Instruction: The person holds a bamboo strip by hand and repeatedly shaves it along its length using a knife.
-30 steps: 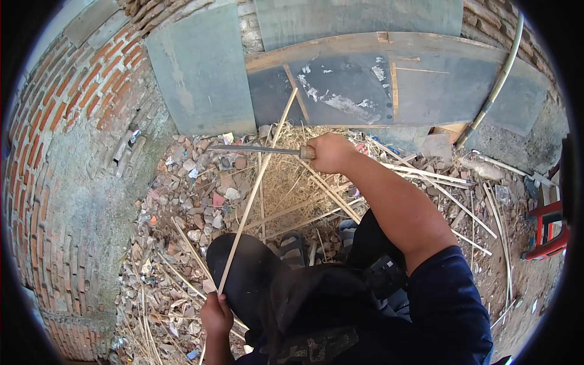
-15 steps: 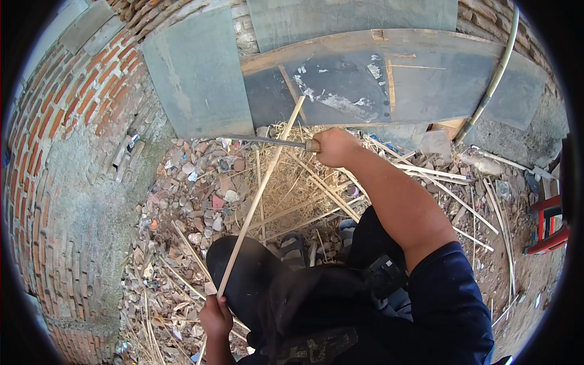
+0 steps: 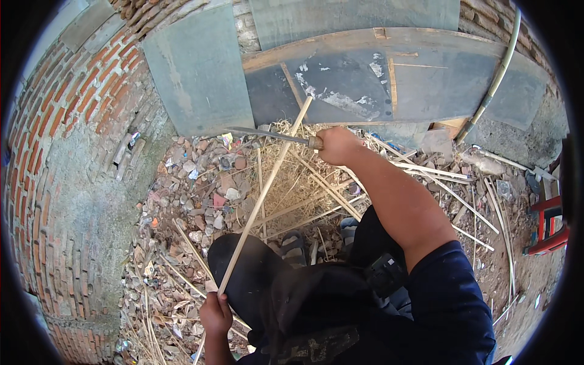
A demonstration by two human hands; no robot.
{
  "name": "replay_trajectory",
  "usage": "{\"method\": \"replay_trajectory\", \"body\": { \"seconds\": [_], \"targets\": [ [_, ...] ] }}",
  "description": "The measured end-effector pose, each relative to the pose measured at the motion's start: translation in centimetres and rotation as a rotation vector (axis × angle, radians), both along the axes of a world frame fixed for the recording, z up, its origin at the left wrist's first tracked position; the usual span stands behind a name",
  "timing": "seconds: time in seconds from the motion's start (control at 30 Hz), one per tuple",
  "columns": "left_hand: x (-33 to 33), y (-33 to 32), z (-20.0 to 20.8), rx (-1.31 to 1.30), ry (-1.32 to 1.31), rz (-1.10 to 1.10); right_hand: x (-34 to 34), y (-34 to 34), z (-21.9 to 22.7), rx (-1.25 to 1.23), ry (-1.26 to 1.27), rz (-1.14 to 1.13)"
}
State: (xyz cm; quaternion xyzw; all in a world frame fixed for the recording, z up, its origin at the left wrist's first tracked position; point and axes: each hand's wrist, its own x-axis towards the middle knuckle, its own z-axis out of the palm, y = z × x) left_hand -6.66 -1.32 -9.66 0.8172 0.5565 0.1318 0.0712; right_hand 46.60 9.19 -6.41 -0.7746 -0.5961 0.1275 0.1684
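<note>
My left hand (image 3: 216,314) is closed round the lower end of a long pale bamboo strip (image 3: 258,204), which slants up and away across my left knee. Out in front, my right hand (image 3: 339,146) grips the wooden handle of a long-bladed knife (image 3: 274,134). The blade points left and crosses the strip near its far end, apparently touching it. Beneath them lies a heap of fine shavings (image 3: 289,188) on the rubble.
Loose bamboo strips (image 3: 441,185) lie scattered on both sides over broken brick and stones (image 3: 201,201). A brick wall (image 3: 79,182) rises at the left, with grey panels (image 3: 420,91) ahead. A pole (image 3: 493,82) leans at the right, near a red stool (image 3: 547,225).
The strip's far end has shifted slightly to the right. The knife's blade has tilted, its tip now higher, and the right hand has barely moved.
</note>
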Motion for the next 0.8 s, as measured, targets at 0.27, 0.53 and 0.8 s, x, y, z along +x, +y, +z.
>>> {"method": "replay_trajectory", "body": {
  "seconds": [0.27, 0.53, 0.8],
  "targets": [
    [0.2, -0.3, 0.1, -0.032, -0.107, 0.006, -4.2, -1.3, 2.4, 0.059, -0.148, 0.32],
    [0.1, 0.3, -0.3, -0.003, -0.058, 0.006, 0.7, -0.4, 1.0, -0.001, 0.069, -0.098],
    [0.4, 0.1, 0.1, -0.003, -0.088, -0.008, -1.6, -1.3, 2.4, 0.046, -0.023, 0.213]
  ]
}}
